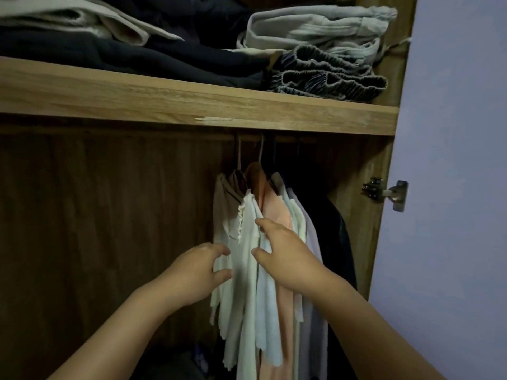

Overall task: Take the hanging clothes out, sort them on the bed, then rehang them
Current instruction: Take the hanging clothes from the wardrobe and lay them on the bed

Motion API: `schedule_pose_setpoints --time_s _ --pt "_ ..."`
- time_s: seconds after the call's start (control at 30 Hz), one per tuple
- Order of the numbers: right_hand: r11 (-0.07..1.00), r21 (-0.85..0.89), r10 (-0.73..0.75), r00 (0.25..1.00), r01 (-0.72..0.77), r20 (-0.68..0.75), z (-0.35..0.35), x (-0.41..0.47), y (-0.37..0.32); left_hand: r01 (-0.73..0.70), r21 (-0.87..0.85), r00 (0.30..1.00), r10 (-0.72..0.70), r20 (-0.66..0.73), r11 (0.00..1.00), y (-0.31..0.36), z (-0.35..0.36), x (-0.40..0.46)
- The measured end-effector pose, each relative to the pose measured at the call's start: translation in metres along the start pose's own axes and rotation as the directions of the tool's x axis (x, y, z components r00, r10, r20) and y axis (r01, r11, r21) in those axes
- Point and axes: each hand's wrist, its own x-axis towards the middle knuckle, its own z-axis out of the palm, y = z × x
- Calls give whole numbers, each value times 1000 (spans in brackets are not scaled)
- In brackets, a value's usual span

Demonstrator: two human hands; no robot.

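**Under the shelf: both hands at the hanging clothes**

Under the wooden shelf [192, 105], the clothes [263, 270] are hanging in a tight bunch on hangers [260, 157] toward the right side of the wardrobe: a white ruffled top [242, 242], a peach shirt [274, 207], pale green and lilac pieces, and a dark garment [337, 242] at the far right. The left hand [197, 272] is reaching in from below, fingers loosely curved and spread, fingertips touching the left edge of the white top without closing on it. The right hand [285, 256] is resting against the front of the bunch, thumb apart from the fingers, which are pushing between the garments. Above, folded clothes [315, 48] are lying stacked on the shelf. A metal hinge [385, 193] is showing on the right wardrobe wall, beside a lilac surface [452, 160].
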Motion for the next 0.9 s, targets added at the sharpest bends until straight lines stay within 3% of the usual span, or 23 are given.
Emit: schedule_pose_setpoints --time_s 0.27,0.37,0.47,0.6,0.73,0.9 --pt "994 -22 103 977 -109 -186 41 86 -5 -80 -19 996 80 -29 997 -56 -29 55" --pt "981 116 180 945 -153 -275 56 112 -7 -99 -66 994 95 -61 993 -76 -36 69" --pt "904 355 327 919 -237 -219 68 137 -12 -122 -99 990 114 -86 988 -90 -41 78" --pt "809 537 389 903 -240 -182 84 159 -23 -138 -128 982 119 -146 982 -108 -44 87" --pt "548 827 464 869 -128 -174 85 165 -31 -147 -163 973 113 -203 976 -123 -49 91" --pt "471 882 353 913 16 -206 65 148 -26 -156 -210 955 93 -282 965 -126 -52 93"
